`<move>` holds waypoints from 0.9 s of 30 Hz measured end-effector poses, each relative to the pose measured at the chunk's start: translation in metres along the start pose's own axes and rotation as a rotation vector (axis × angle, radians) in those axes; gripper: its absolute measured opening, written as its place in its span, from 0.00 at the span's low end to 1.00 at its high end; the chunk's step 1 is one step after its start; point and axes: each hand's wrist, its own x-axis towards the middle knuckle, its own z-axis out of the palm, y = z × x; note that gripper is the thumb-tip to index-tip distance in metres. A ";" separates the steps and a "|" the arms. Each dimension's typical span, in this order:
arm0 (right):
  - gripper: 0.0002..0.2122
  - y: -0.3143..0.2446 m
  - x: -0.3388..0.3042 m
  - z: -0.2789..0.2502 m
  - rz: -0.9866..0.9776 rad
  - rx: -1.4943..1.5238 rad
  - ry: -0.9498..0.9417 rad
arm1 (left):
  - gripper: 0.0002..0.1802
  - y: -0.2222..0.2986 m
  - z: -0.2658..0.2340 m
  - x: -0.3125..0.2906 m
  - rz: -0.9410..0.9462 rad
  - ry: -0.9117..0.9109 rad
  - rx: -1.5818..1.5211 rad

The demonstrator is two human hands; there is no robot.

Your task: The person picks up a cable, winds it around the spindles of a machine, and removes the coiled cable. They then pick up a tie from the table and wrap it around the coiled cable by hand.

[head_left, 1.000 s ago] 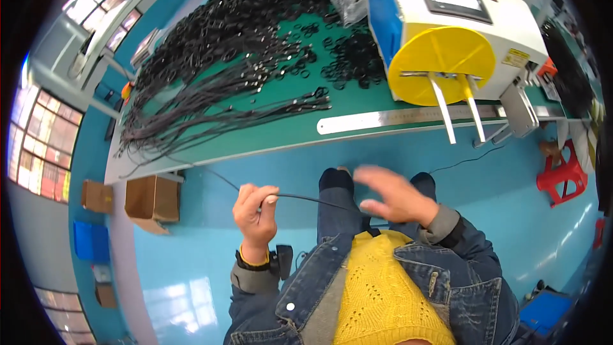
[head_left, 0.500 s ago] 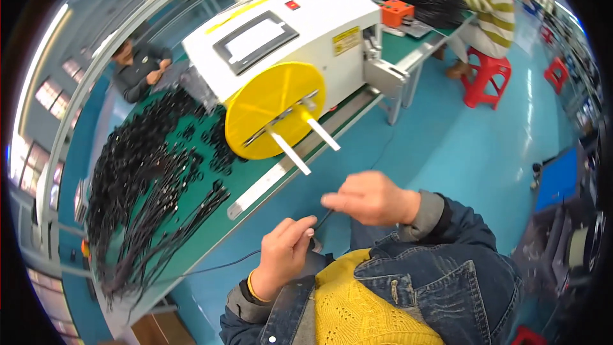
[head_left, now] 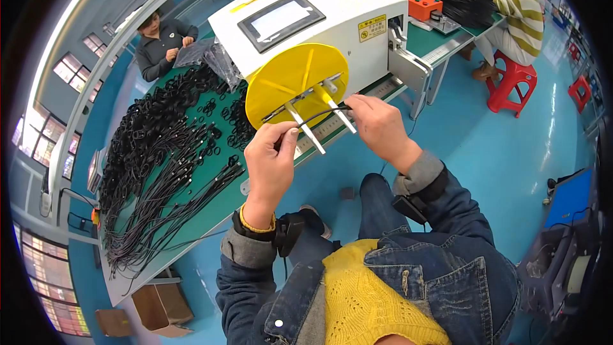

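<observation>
Black cable [head_left: 318, 115]: seemingly being positioned at winder prongs [head_left: 311, 137] beyond the surface's [head_left: 223, 206] front edge.
Left hand [head_left: 268, 156], right hand [head_left: 382, 128]: both pinching it, fingers closed; placement apparently calling for steady tension.

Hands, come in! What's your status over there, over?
Left hand and right hand: both pinching one black cable. Cable: arched between them, at two rods of the yellow disc; contact unclear. Nearby: heap of black cables left of the disc.
</observation>
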 end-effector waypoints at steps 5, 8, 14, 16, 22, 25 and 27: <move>0.05 0.004 0.014 0.023 0.017 -0.079 0.107 | 0.08 -0.018 0.011 0.003 -0.140 -0.002 -0.118; 0.03 0.013 0.016 0.040 0.093 -0.060 0.077 | 0.08 -0.023 0.016 0.007 -0.152 -0.008 -0.114; 0.07 0.023 0.025 0.058 0.194 -0.044 0.048 | 0.08 -0.031 0.023 0.012 -0.088 0.041 -0.051; 0.08 0.024 0.025 0.060 0.206 -0.056 0.059 | 0.08 -0.033 0.023 0.013 -0.072 0.053 -0.039; 0.09 0.028 -0.007 0.061 0.426 0.170 0.049 | 0.08 -0.041 0.023 0.013 -0.096 0.016 -0.133; 0.09 0.022 -0.030 0.054 0.481 0.190 -0.040 | 0.08 -0.042 0.022 0.008 -0.094 0.036 -0.135; 0.08 0.018 -0.046 0.048 0.512 0.151 -0.172 | 0.08 -0.041 0.022 0.002 -0.069 0.076 -0.117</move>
